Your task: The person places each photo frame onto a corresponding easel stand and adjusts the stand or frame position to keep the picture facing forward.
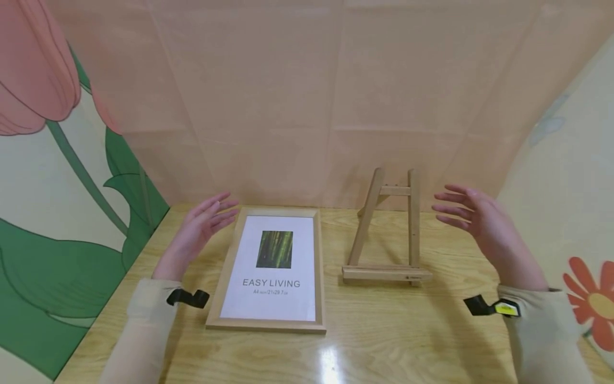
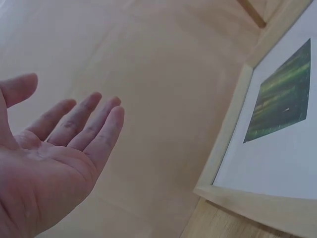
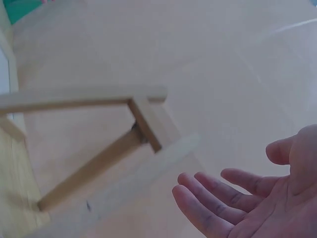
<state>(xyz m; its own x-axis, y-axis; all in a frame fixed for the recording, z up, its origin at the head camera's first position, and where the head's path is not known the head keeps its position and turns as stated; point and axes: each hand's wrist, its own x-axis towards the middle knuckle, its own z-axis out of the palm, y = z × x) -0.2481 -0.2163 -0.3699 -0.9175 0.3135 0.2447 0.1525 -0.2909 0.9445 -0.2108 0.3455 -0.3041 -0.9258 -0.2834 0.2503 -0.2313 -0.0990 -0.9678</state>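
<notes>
A picture frame (image 1: 320, 272) with a pale wooden border lies on the table, its white insert printed "EASY LIVING" under a small green bamboo picture (image 2: 283, 94). To its right stands a small wooden tabletop easel (image 1: 387, 273) with a ledge across the front and a rear leg (image 3: 91, 166). My left hand (image 1: 203, 221) hovers by the frame's upper left side, fingers loosely extended and palm bare in the left wrist view. On the far side, my right hand (image 1: 472, 213) is raised to the right of the easel, fingers relaxed and holding nothing.
The light wooden table (image 1: 384, 330) meets a pinkish sheet (image 1: 288, 106) hung behind it. Walls painted with tulips (image 1: 33, 69) and a red flower (image 1: 597, 304) flank the left and right sides. Black straps (image 1: 189, 297) circle both sleeves.
</notes>
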